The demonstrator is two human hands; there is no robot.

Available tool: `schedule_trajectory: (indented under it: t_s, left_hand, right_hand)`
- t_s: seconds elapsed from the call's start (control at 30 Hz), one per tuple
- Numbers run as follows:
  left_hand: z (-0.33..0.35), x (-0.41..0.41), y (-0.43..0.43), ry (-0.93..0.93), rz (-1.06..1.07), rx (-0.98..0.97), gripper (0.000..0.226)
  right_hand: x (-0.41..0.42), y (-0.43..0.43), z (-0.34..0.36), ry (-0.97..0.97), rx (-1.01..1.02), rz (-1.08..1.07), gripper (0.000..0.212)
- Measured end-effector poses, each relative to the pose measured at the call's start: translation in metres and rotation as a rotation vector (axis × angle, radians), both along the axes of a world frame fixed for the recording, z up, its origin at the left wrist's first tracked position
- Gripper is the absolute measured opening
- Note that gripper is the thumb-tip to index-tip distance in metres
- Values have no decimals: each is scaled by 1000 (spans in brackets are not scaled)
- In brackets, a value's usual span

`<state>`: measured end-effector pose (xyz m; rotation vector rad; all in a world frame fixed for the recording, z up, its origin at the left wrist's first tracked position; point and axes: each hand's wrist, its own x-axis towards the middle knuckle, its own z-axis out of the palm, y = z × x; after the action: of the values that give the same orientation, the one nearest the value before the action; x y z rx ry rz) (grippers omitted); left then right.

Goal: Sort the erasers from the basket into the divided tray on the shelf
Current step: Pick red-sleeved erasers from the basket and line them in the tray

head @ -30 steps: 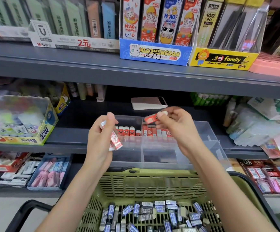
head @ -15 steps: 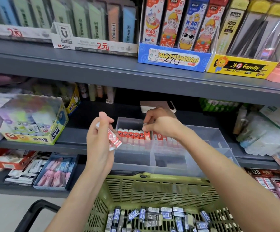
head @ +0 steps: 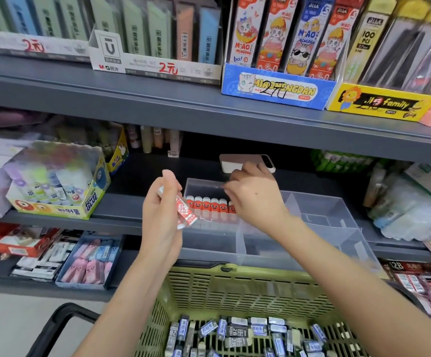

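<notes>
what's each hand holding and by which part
Left hand pinches a red-and-white eraser by its upper end. Right hand reaches into the divided tray; whether it holds anything cannot be told.

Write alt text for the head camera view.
A person's right hand reaches into the back-left compartment of a clear plastic divided tray on a grey shelf, over a row of red erasers. The left hand holds red-and-white wrapped erasers beside it. Below, a green plastic basket holds blue-sleeved erasers.
</notes>
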<state>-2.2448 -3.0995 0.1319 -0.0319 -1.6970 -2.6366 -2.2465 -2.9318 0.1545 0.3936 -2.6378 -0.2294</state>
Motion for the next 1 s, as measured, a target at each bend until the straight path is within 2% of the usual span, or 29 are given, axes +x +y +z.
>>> schedule_trajectory:
  t_s: [0.03, 0.1, 0.13, 0.17, 0.23, 0.3, 0.43, 0.5, 0.57, 0.67, 0.7, 0.77, 0.9, 1.0]
  left_hand:
    - [0, 0, 0, 11, -11, -5, 44]
    - [0, 0, 1, 39, -33, -7, 47]
    - [0, 1, 1, 58, -46, 4, 47]
    - [0, 0, 1, 76, -60, 20, 45]
    - [-1, 1, 1, 97, -82, 49, 42]
    - [-1, 0, -1, 88, -84, 73, 41]
    - [-1, -2, -1, 78, -54, 25, 48]
    - [-1, -2, 2, 90, -54, 0, 45]
    - [-2, -2, 3, 65, -62, 12, 43]
    - [-8, -4, 1, 73, -121, 82, 26]
    - [-9, -3, 0, 91, -147, 82, 18]
    - [-11, -3, 1, 127, -187, 75, 18]
    - [-12, -2, 1, 173, -217, 21, 22]
    - [-12, -1, 1, 165, -210, -66, 23]
  right_hand:
    - [7, -8, 2, 51, -249, 31, 15]
    - [21, -28, 9, -198, -848, 130, 17]
    - [28, -40, 11, -341, -1028, 154, 13]
    - [32, -50, 12, -413, -1095, 159, 14]
    - [36, -61, 11, -462, -1066, 158, 26]
    - [36, -65, 11, -467, -1041, 151, 30]
    - [39, -66, 12, -492, -1034, 145, 19]
    - [44, -64, 12, -516, -1088, 136, 13]
    - [49, -50, 15, -497, -1231, 73, 16]
    - [50, -6, 20, -317, -1399, -150, 19]
    - [49, 12, 20, -268, -1356, -253, 15]
    - [43, 37, 19, -264, -1194, -413, 8]
    - [20, 48, 17, -503, -889, -532, 29]
    - [6, 48, 18, -613, -727, -605, 33]
